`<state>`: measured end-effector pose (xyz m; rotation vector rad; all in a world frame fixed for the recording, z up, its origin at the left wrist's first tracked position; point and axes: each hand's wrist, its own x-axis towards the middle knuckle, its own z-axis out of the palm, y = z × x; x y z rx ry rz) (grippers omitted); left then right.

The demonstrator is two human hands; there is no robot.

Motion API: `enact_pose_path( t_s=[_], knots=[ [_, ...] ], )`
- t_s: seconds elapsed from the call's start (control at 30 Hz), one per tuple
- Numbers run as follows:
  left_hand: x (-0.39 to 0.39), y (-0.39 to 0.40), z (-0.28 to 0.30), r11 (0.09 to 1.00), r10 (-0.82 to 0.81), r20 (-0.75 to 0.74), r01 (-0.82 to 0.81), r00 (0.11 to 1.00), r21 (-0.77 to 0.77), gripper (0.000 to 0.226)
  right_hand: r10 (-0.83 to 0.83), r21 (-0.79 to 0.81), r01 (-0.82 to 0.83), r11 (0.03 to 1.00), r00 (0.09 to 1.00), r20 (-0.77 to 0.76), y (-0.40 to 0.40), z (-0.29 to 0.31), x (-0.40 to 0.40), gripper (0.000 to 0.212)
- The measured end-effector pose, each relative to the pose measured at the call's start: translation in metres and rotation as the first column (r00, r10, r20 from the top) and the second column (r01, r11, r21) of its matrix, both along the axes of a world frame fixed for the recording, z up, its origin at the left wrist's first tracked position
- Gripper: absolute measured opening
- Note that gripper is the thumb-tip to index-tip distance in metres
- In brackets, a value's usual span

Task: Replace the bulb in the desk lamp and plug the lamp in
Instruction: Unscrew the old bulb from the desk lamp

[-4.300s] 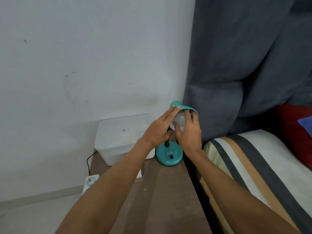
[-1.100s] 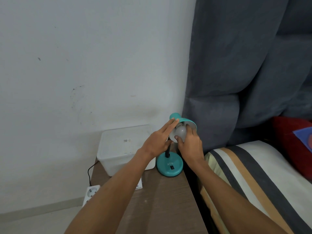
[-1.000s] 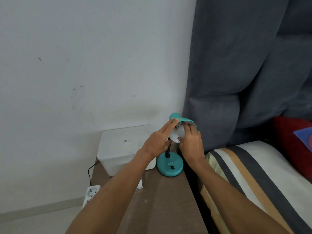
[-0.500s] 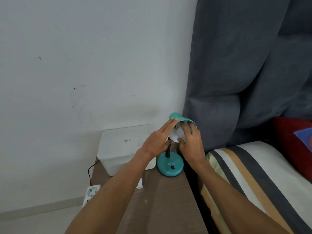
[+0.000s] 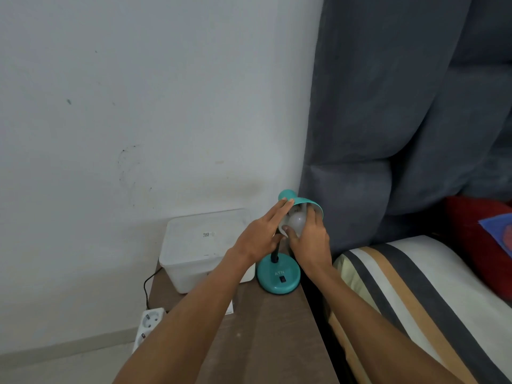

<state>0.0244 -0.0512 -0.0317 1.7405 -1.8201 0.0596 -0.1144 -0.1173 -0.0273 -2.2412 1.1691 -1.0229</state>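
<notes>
A small teal desk lamp stands at the back right of a brown bedside table. Its teal shade tilts toward me, with a white bulb inside it. My right hand grips the bulb, thumb beneath and fingers reaching into the shade. My left hand lies with straight fingers against the shade's left edge, steadying it. The lamp's neck is mostly hidden behind my hands. A white power strip lies on the floor left of the table, with a black cord running up behind the table.
A white lidded plastic box sits on the table to the lamp's left, against the white wall. A grey padded headboard rises to the right. A striped mattress and a red pillow lie beside the table.
My right hand's fingers have shifted around the bulb between frames, as in turning it. My left hand has stayed against the shade. Over four seconds the view tilted up slightly.
</notes>
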Motion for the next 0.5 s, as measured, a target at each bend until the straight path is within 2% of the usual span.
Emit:
enact_pose_path(
  t_s=[0.07, 0.2, 0.3, 0.4, 0.47, 0.5],
  knots=[
    [-0.0007, -0.0004, -0.0018, 1.000, -0.006, 0.004, 0.006, 1.000, -0.001, 0.098, -0.022, 0.014, 0.023, 1.000, 1.000, -0.016, -0.0005, 0.0020, 0.0002, 0.064],
    [0.0008, 0.0024, -0.0005, 1.000, 0.003, 0.001, -0.003, 1.000, 0.000, 0.094, -0.032, -0.238, -0.022, 0.971, 0.975, -0.218, -0.0050, 0.0006, -0.0034, 0.063],
    [0.0005, 0.0029, 0.0008, 1.000, 0.005, 0.010, -0.005, 1.000, -0.004, 0.094, -0.011, -0.166, -0.014, 0.986, 0.989, -0.147, -0.0023, 0.0006, -0.0032, 0.057],
    [0.0006, 0.0002, -0.0012, 1.000, 0.009, 0.013, -0.009, 1.000, 0.007, 0.097, -0.035, -0.039, 0.032, 0.999, 0.996, -0.076, 0.0018, -0.0008, 0.0013, 0.063],
    [0.0000, 0.0000, -0.0019, 1.000, 0.005, 0.006, -0.005, 1.000, 0.008, 0.095, -0.058, 0.009, 0.059, 0.998, 0.995, -0.083, 0.0024, -0.0002, 0.0024, 0.067],
    [-0.0001, 0.0007, -0.0019, 1.000, 0.001, 0.000, -0.001, 1.000, 0.006, 0.093, -0.060, -0.019, 0.058, 0.998, 0.992, -0.110, 0.0024, 0.0005, 0.0015, 0.066]
  ],
)
